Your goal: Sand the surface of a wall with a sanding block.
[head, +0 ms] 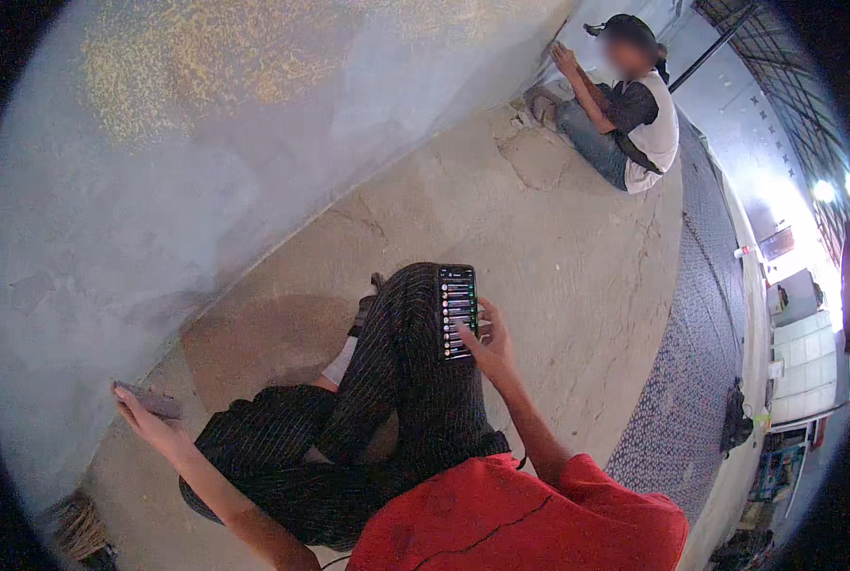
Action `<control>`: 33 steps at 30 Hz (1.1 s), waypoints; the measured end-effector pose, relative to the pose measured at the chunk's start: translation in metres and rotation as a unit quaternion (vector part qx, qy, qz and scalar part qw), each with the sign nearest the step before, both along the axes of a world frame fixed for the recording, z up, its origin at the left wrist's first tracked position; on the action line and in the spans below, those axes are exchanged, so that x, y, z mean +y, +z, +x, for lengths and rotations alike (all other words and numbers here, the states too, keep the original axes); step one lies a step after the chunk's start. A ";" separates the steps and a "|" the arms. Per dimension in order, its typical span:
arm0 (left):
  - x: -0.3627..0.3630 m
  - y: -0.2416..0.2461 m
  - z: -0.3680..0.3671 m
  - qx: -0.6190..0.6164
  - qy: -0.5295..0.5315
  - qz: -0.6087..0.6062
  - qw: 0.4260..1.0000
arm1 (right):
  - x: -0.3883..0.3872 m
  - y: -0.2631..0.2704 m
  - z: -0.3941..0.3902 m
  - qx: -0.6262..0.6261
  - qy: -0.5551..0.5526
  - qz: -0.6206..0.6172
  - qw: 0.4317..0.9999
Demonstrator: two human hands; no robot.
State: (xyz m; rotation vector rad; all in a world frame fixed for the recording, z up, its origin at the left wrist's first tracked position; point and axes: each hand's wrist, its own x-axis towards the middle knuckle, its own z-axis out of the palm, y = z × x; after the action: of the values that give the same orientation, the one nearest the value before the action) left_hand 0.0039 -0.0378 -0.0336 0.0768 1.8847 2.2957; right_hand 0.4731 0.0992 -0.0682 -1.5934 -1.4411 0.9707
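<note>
My right hand grips a smartphone by its right edge, the thumb over the lit screen. The screen shows a list with small round pictures. The phone lies against or just above my raised knee in dark striped trousers; whether it rests there I cannot tell. Off to the left, my left hand is closed around a flat grey block, possibly a sanding block, near the foot of the wall. Fingertips show past the block's far edge.
Another person sits by the wall at upper right, hands raised towards it. A straw brush or broom lies at lower left. On the right, a patterned mat covers part of the concrete floor, with a black bag beyond.
</note>
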 end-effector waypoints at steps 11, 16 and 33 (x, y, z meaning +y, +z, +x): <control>-0.005 -0.009 -0.010 -0.017 -0.034 0.010 0.999 | 0.000 0.009 0.013 0.092 0.040 -0.056 0.993; -0.004 -0.004 -0.005 -0.031 -0.037 0.006 0.999 | 0.006 0.008 0.025 0.110 0.056 -0.054 0.991; 0.002 0.000 -0.001 -0.002 -0.018 0.006 1.000 | 0.019 0.002 0.035 0.102 0.062 -0.072 0.990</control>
State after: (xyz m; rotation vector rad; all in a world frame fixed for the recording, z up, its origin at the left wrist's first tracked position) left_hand 0.0026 -0.0362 -0.0337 0.1070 1.8511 2.2820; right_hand 0.5080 0.1179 -0.0660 -1.4701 -1.3658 1.2967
